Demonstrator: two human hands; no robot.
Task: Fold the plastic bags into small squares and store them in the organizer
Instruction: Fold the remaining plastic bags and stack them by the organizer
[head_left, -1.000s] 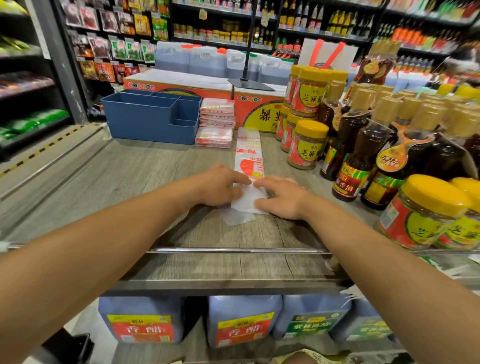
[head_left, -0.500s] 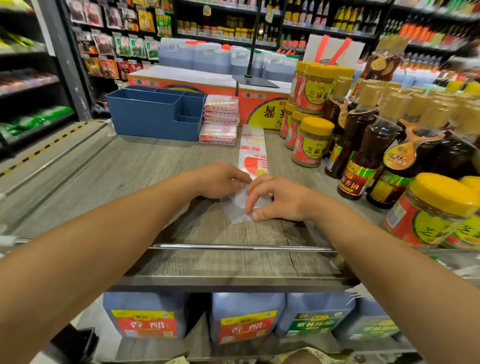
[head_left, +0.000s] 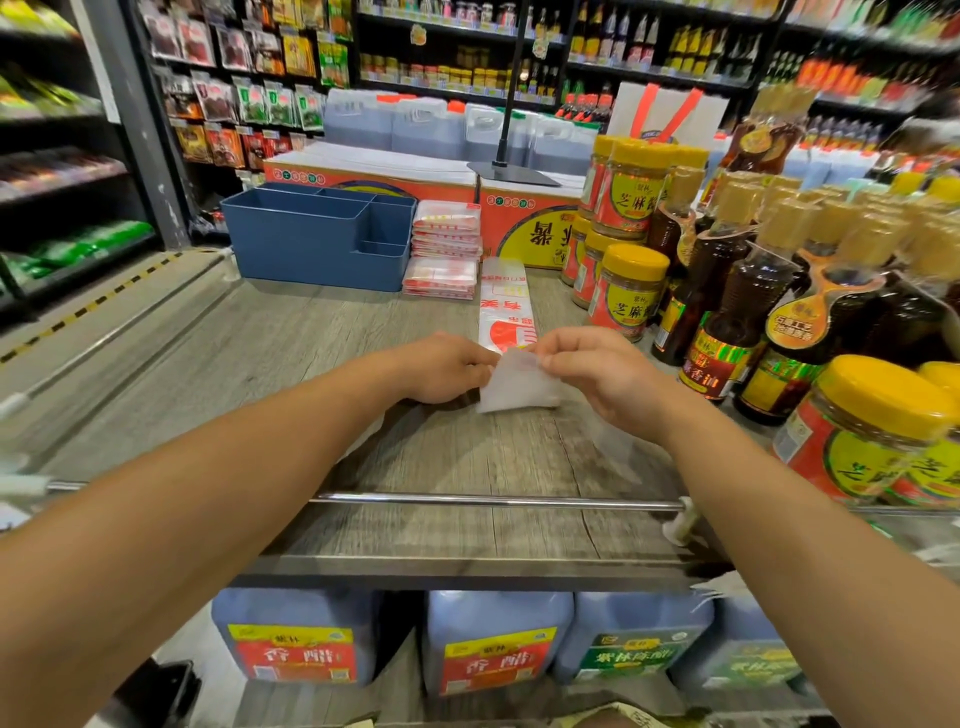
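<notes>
Grey wood shelf (head_left: 260, 364), shop aisle; left hand (head_left: 447, 369), right hand (head_left: 597, 374) pinch plastic bag (head_left: 519, 387).

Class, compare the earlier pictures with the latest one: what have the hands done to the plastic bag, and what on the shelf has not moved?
The near end of the plastic bag, earlier pressed flat, is now lifted and turned over away from the person. The right hand has risen and pinches the bag's raised edge; the left hand still holds it down on the left side. The blue organizer, the stack of folded bags and the jars stayed put.
</notes>
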